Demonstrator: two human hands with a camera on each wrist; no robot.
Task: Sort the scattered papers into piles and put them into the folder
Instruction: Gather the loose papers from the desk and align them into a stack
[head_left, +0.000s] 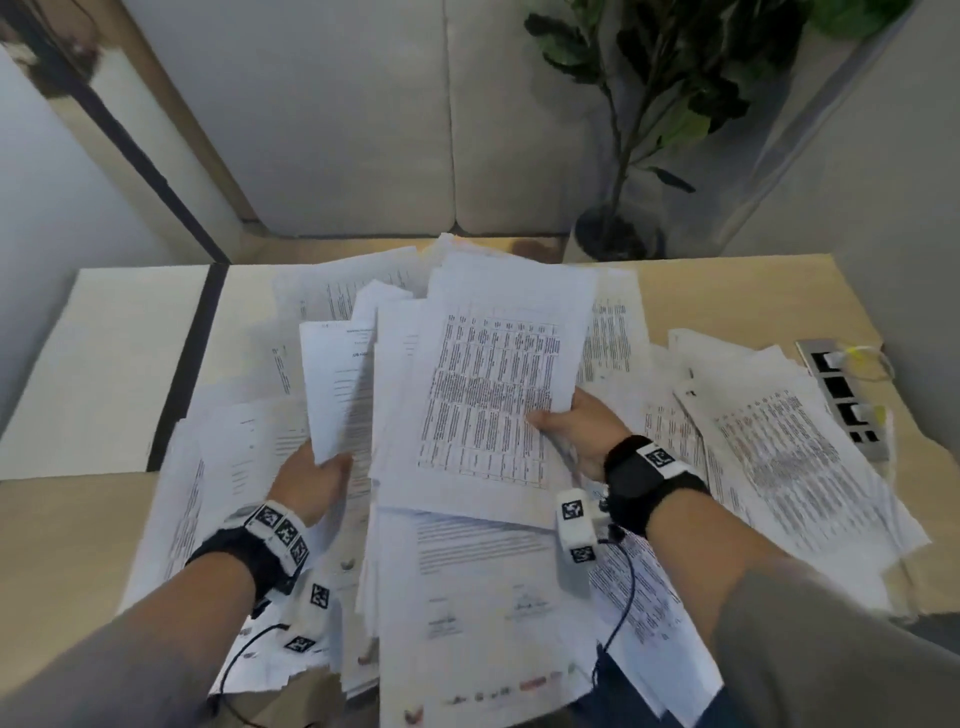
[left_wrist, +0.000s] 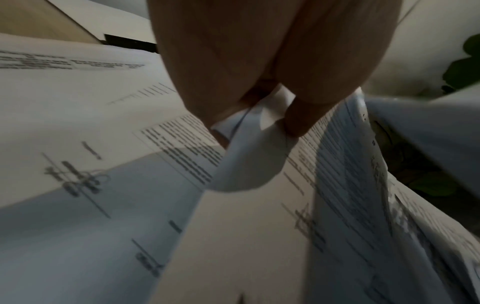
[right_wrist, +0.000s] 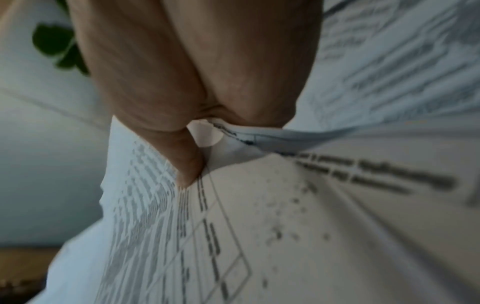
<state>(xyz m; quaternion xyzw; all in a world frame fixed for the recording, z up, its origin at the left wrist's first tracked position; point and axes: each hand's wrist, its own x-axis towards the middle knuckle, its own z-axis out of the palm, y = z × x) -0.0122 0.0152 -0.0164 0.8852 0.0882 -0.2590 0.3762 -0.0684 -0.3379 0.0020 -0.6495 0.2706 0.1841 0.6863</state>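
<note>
From the head view, the right hand (head_left: 576, 431) pinches a table-printed sheet (head_left: 498, 384) and the left hand (head_left: 311, 480) a letter page (head_left: 337, 384), both raised off the paper heap (head_left: 519, 597), probably to compare them; I can't pick out the folder. Left wrist view shows fingers (left_wrist: 298, 119) clamped on a curled corner. Right wrist view has the thumb (right_wrist: 187, 164) pressing the sheet's edge.

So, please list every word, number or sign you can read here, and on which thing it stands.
No text can be read.
Table sheet in the right hand: printed grid, blurred.
Letter sheet in the left hand: lines too small.
Scattered papers: blurred.
Wrist bands: square black-and-white marker patterns, no words.
</note>
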